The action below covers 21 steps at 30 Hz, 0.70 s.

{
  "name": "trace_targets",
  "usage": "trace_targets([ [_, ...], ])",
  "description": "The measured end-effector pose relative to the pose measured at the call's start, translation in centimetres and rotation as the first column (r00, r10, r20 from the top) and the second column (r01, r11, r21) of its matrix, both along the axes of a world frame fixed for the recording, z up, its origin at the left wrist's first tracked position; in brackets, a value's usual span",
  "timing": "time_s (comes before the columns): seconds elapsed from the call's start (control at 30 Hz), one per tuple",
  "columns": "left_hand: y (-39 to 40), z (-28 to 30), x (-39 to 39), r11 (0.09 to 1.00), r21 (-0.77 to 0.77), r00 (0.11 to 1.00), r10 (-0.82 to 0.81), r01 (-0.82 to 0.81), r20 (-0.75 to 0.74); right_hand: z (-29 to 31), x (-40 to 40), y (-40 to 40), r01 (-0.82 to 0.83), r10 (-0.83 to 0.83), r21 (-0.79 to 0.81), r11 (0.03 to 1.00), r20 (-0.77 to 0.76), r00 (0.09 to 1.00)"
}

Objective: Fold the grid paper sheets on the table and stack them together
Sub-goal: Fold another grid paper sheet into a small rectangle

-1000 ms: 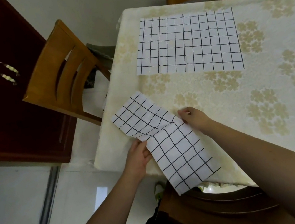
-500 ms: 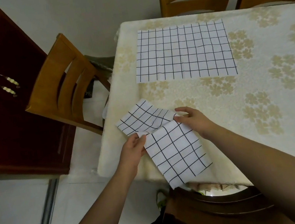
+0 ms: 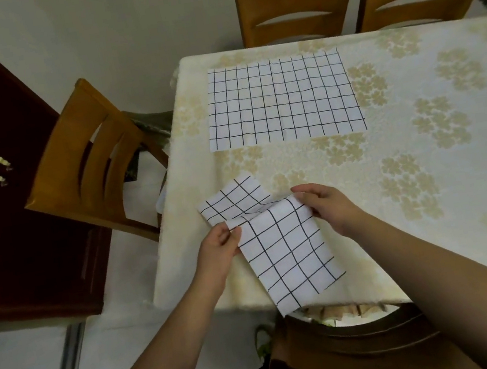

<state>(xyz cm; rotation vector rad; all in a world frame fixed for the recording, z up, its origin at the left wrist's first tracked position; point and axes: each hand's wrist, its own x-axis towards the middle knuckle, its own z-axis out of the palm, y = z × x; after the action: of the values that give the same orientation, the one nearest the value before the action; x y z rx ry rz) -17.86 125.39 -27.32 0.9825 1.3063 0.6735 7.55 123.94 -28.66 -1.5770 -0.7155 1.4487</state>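
Paper edges pinched: left hand (image 3: 218, 246) and right hand (image 3: 329, 202) each grip the half-folded grid sheet (image 3: 281, 242) at the table's (image 3: 434, 216) near-left corner; thin, limp, creasable, best held by its corners; unfolded grid sheet (image 3: 281, 99) lies toward the far edge

At the near edge of the cream floral-clothed tabletop (image 3: 434, 216), the left hand (image 3: 218, 246) and right hand (image 3: 329, 205) each pinch a side of a half-folded white black-grid paper sheet (image 3: 285, 248). A flat, unfolded grid paper sheet (image 3: 281, 99) lies farther back, well apart. Brown wooden chairs (image 3: 87, 165) surround the tabletop.
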Motion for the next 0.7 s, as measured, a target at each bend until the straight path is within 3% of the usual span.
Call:
trace_targets([
  [0.27, 4.2, 2.4, 1.0, 0.988, 0.146, 0.997, 0.056, -0.047, -0.061, 1.8, 1.7, 0.0, 0.093, -0.092, 0.111, 0.99, -0.014, 0.996],
  [0.43, 6.4, 5.2, 2.6, 0.924, 0.347, 0.975, -0.094, 0.161, -0.202, 3.9, 2.9, 0.3, 0.177, -0.172, 0.189, 0.966, -0.046, 0.984],
  [0.57, 8.0, 6.5, 3.9, 0.876, 0.42, 0.957, -0.139, 0.239, -0.254, 5.2, 4.1, 0.9, 0.245, -0.25, 0.242, 0.939, -0.01, 0.968],
  [0.7, 9.6, 7.4, 5.0, 0.809, 0.473, 0.909, -0.17, 0.35, -0.382, 6.5, 5.1, 1.4, 0.19, -0.237, 0.3, 0.935, 0.126, 0.963],
])
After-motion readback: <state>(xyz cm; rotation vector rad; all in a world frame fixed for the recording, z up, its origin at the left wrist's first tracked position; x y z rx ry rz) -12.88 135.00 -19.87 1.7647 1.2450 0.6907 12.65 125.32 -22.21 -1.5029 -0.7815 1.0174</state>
